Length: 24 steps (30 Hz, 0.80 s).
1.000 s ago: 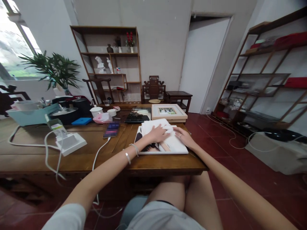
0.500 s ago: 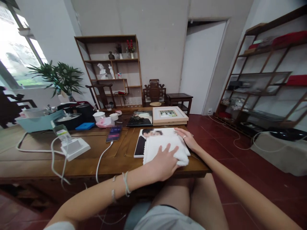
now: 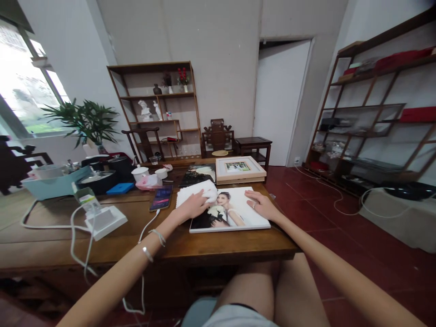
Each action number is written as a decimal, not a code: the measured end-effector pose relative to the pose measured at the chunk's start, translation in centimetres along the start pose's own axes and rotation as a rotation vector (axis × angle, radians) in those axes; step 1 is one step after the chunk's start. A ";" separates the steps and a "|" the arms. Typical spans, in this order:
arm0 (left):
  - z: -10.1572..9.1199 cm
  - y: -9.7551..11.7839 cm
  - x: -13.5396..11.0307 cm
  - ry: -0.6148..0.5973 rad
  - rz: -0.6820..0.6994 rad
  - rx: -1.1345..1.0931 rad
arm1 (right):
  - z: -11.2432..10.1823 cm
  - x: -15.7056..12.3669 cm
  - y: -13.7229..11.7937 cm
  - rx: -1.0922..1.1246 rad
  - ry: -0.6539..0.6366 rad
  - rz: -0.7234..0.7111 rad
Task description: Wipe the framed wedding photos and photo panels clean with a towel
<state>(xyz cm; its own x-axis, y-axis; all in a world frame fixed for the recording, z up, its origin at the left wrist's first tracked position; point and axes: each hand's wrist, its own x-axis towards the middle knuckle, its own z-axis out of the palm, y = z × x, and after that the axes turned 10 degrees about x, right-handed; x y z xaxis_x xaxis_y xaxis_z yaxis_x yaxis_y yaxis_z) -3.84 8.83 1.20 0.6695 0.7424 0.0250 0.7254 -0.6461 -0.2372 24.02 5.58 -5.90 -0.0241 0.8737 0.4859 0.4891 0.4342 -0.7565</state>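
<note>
A wedding photo panel (image 3: pixel 238 220) with white edges lies flat near the table's front right edge. My left hand (image 3: pixel 193 206) presses on a white cloth (image 3: pixel 195 188), its fingers bent over the bunched fabric. That cloth covers the panel's upper left corner and hangs past its left side. On the panel's right part rests my right hand (image 3: pixel 264 206), fingers stretched out flat, holding nothing. Behind the panel are a light wooden picture frame (image 3: pixel 221 171) and a dark photo panel (image 3: pixel 194 174), the latter partly hidden by the cloth.
Left of my left arm lie a phone (image 3: pixel 161 198) on a cable and a white box (image 3: pixel 107 222). Farther back stand white cups (image 3: pixel 140 173), a pink packet (image 3: pixel 149 182), a blue box (image 3: pixel 120 188), a black pot (image 3: pixel 97 178) and a light-blue basket (image 3: pixel 47 185).
My left hand has slid the cloth from the panel's middle to its upper left, uncovering most of the photo. My right hand stays on the right side, its fingers slightly lower.
</note>
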 end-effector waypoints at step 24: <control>-1.5 7.2 -1.0 0.132 0.306 -0.023 | -0.2 0.2 0.8 -0.067 -0.039 -0.015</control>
<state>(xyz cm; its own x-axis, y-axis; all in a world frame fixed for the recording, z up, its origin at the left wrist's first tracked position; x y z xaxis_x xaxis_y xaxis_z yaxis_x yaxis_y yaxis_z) 0.92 3.21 0.93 0.8707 0.4851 0.0816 0.4900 -0.8406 -0.2308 24.55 6.01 -6.34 -0.0657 0.8755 0.4788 0.5453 0.4333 -0.7175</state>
